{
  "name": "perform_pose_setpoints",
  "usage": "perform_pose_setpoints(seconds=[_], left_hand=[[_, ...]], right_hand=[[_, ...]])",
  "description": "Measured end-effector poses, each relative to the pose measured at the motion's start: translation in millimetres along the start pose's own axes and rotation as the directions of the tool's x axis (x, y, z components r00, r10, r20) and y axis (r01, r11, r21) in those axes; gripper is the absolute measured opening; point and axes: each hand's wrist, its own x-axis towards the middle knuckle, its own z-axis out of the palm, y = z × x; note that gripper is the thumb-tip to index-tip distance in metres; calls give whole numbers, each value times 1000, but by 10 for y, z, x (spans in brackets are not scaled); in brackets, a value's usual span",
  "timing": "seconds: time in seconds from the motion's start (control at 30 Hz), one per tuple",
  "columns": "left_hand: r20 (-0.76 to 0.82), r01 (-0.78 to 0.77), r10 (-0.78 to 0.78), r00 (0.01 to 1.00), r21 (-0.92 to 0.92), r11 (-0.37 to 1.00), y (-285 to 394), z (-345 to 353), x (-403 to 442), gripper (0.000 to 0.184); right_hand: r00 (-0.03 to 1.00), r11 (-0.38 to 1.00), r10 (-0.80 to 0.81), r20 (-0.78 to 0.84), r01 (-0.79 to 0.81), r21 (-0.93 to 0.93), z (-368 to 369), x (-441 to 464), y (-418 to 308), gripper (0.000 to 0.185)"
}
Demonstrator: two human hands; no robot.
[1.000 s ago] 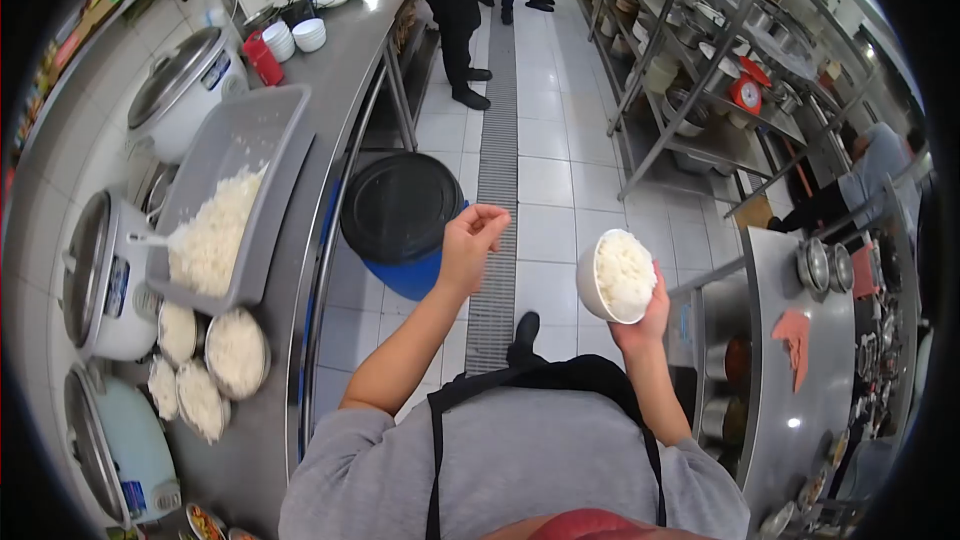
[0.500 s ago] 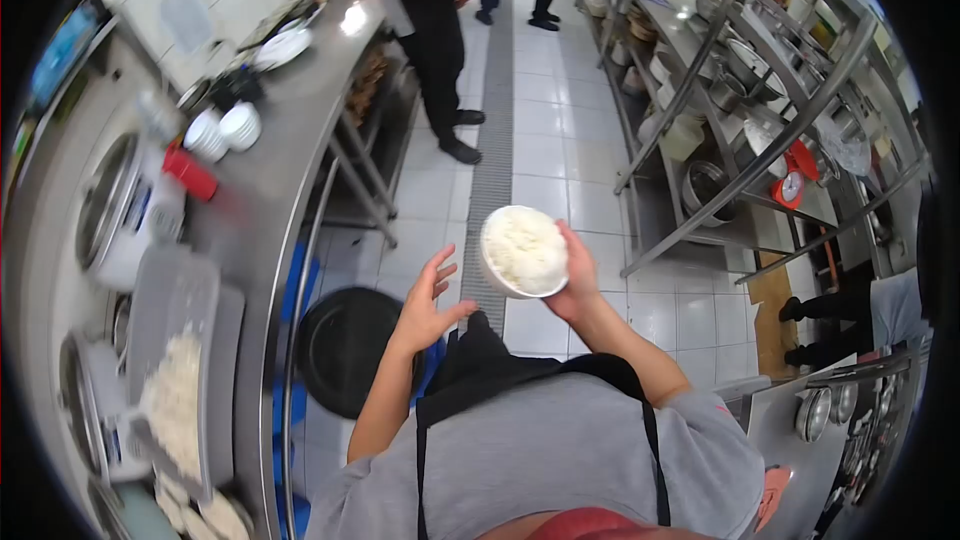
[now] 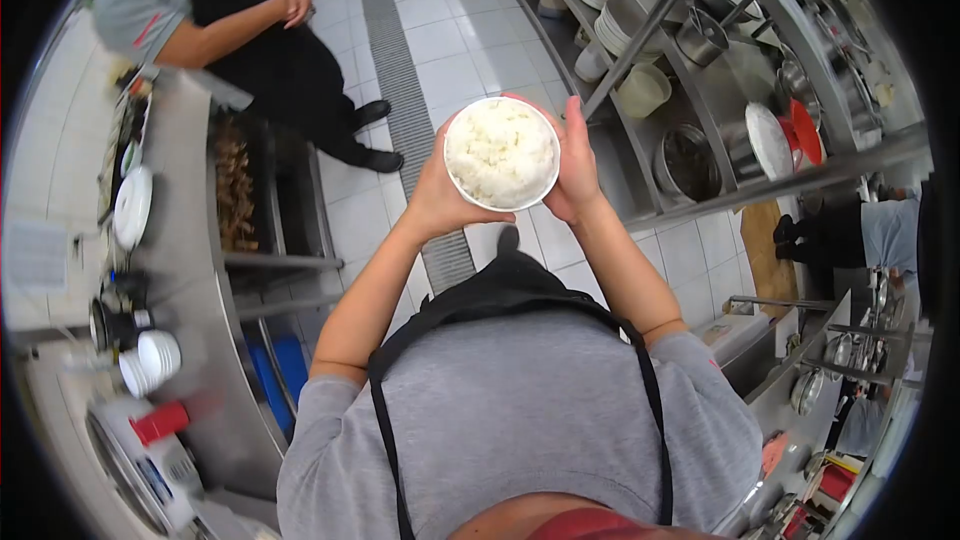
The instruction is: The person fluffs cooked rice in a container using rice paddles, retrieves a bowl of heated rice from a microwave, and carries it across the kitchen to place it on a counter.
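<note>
A white bowl heaped with cooked white rice is held up in front of my chest, above the tiled floor. My left hand wraps round its left side, with the thumb along the lower rim. On the other side my right hand grips the bowl, its thumb sticking up beside the rim. The fingers under the bowl are hidden.
A steel counter runs along the left with stacked white bowls, a red cup and a white plate. A co-worker in a black apron stands ahead on the left. Steel shelves with pots line the right.
My left hand has closed on the bowl, which my right hand alone held before. The bowl is higher in view, and I have moved forward, closer to the co-worker.
</note>
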Motion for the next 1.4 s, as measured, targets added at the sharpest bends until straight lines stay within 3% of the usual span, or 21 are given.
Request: perform_pose_setpoints(seconds=[0.1, 0.27, 0.43, 0.53, 0.67, 0.7, 0.77, 0.8, 0.83, 0.93, 1.07, 1.13, 1.3, 1.4], left_hand=[[-53, -4, 4, 999, -2, 1000, -338, -91, 646, 114], [-312, -54, 52, 949, 3, 999, -748, -409, 1674, 118], [-467, 116, -84, 880, 41, 992, -1255, -1046, 2426, 108], [-461, 91, -73, 884, 18, 996, -1674, -1496, 2933, 105], [-274, 181, -205, 940, -112, 977, -2244, -2068, 3803, 105], [-150, 261, -286, 946, -167, 951, -2345, -2224, 3986, 102], [86, 377, -401, 912, -560, 738, -2379, -2528, 4456, 96], [220, 438, -414, 883, -702, 561, -2408, -2671, 4658, 93], [285, 497, -444, 849, -715, 492, -2525, -2806, 4832, 78], [333, 458, -369, 868, -824, 334, -2882, -3114, 5359, 68], [170, 339, -404, 899, -854, 395, -3395, -3561, 5925, 62], [62, 246, -409, 911, -876, 415, -3501, -3847, 6106, 60], [-288, -65, -416, 863, -878, 474, -3780, -4509, 6354, 58], [-489, -243, -428, 761, -825, 511, -3837, -4861, 6386, 56]], right_hand=[[997, 997, 9, 75, -3, -78, -287, 789, -255, 76], [967, 980, 171, 191, -146, -135, -430, 2247, -630, 76], [896, 938, 340, 286, -301, -170, -358, 3686, -633, 74], [905, 934, 339, 257, -290, -210, -399, 4499, -515, 72], [956, 958, 283, 78, -278, -73, -555, 5474, -554, 65], [959, 958, 282, 26, -280, -54, -604, 5656, -584, 64], [964, 964, 262, -39, -263, -33, -678, 6105, -732, 65], [966, 967, 250, -61, -252, -24, -705, 6285, -784, 65], [966, 969, 243, -89, -245, -11, -730, 6459, -820, 65], [971, 978, 208, -120, -208, 18, -726, 7065, -954, 65], [981, 975, 193, -1, -192, -110, -765, 8163, -931, 66], [944, 941, 323, 73, -312, -134, -628, 8692, -967, 65], [795, 827, 557, 242, -504, -248, -54, 9950, -827, 62], [650, 753, 658, 380, -571, -326, 408, 10515, -605, 62]])
